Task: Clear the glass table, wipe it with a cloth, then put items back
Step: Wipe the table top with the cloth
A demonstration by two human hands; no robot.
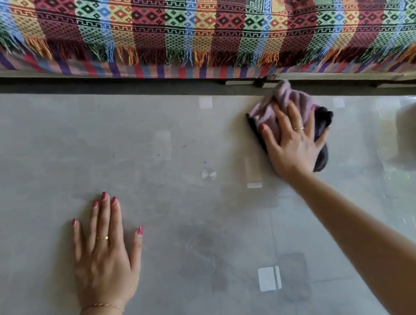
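Right grip (294,142), fingers spread flat, presses the cloth (284,107) onto the desk (174,140) at its far edge, beside the blanket (186,25). Left grip (103,252) lies open, palm down, bracing. We advise overlapping strokes under even pressure, catching the specks mid-desk.

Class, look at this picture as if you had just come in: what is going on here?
A person is wiping a glass table. The right hand presses a pink and black cloth flat against the glass near its far edge, beside a fringed patterned blanket. The left hand rests flat on the glass, fingers straight, as a brace. No items stand on the visible surface.
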